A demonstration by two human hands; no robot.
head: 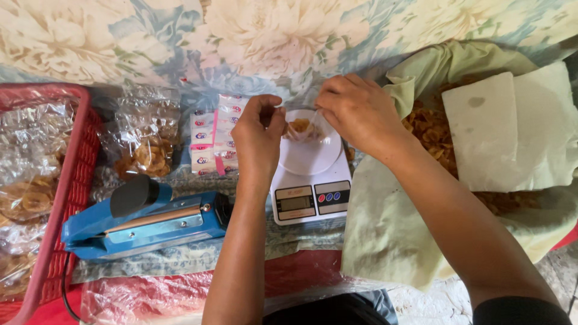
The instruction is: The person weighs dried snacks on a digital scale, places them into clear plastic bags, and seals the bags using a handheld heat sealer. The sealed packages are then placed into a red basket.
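Note:
Both my hands hold a small clear plastic bag [301,129] with a few yellow chips in it, over the round white pan of a small digital kitchen scale [311,191]. My left hand [259,135] pinches the bag's left edge. My right hand [355,114] pinches its right edge. To the right, a pale green cloth [385,229] lines a large heap of yellow chips [430,135], partly covered by folded white paper [503,129].
A blue impulse heat sealer [147,219] lies left of the scale. A strip of small white and pink sachets [214,135] and a filled clear bag of chips [144,144] sit behind it. A red basket [66,198] at the far left holds several packed bags.

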